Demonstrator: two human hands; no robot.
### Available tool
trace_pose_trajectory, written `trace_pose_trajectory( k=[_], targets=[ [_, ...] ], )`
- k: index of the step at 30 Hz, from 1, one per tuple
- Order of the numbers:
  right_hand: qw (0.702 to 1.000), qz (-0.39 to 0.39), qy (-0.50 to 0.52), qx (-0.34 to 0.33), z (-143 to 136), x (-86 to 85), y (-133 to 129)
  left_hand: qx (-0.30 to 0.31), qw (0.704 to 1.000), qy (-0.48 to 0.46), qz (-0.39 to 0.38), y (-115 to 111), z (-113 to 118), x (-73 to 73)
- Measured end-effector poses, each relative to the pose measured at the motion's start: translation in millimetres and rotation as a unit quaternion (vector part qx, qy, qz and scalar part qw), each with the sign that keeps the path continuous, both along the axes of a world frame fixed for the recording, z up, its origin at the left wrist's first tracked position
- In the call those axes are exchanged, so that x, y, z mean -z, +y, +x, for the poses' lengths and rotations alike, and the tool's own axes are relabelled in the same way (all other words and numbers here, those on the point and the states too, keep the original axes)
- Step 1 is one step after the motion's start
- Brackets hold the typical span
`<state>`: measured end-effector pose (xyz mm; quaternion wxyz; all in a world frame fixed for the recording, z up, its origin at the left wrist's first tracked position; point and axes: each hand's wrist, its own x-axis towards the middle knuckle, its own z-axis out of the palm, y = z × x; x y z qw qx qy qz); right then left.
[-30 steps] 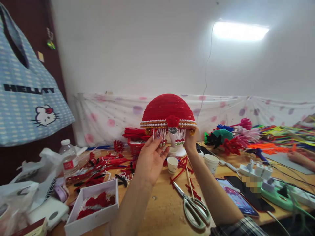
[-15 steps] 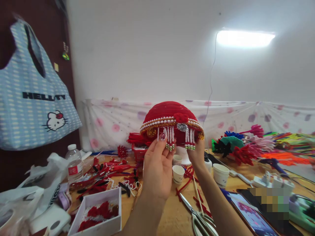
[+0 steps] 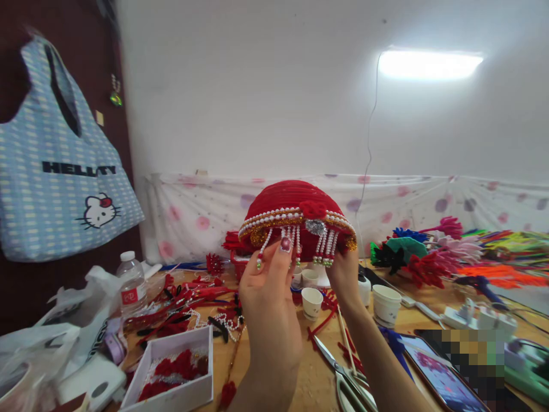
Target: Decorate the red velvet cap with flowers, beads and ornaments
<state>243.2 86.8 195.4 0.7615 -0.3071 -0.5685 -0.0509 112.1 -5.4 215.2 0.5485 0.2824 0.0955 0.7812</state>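
A red domed hat (image 3: 291, 194) is held up above the table, its rim trimmed with white beads and gold glitter. On its front sit a red flower (image 3: 313, 209) and a silver piece. Bead strands (image 3: 326, 246) with red and green ends hang from the rim. My left hand (image 3: 272, 286) pinches some of the left-hand strands between thumb and fingers. My right hand (image 3: 344, 272) is under the right side of the hat, supporting it; its fingertips are hidden behind the rim and beads.
Scissors (image 3: 343, 372), paper cups (image 3: 312, 303) and a white box (image 3: 206, 366) of red pieces lie below. A phone (image 3: 441, 372) and power strips are at right. Red stems and a bottle (image 3: 131, 286) are at left, colourful bundles (image 3: 424, 269) at back right.
The hat has tilted and shifted slightly left. My left hand has moved a little left, spreading the strands; one strand now hangs apart on its left.
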Motion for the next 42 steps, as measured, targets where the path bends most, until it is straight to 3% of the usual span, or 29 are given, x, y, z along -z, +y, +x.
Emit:
trace_pose_trajectory(
  k=[15,23,30,36,42],
  targets=[
    [1.000,-0.016,-0.001,0.016,0.7,5.0,-3.9,0.010,1.000,0.006,-0.015,0.3,-8.9,7.3],
    [0.999,-0.022,0.004,0.026,3.4,10.4,-0.3,0.036,0.999,0.002,0.026,-4.3,-6.3,11.3],
    [0.998,-0.026,-0.020,0.049,1.8,8.7,-7.1,0.024,0.999,0.016,0.022,-6.0,-4.9,13.0],
    [0.998,-0.014,-0.007,0.062,2.8,11.4,-4.2,-0.037,0.999,0.023,0.021,-4.0,-4.0,15.2],
    [0.999,-0.012,0.000,0.053,2.1,10.4,-4.8,-0.052,0.997,0.047,-0.043,-3.6,-5.9,21.6]
  ],
)
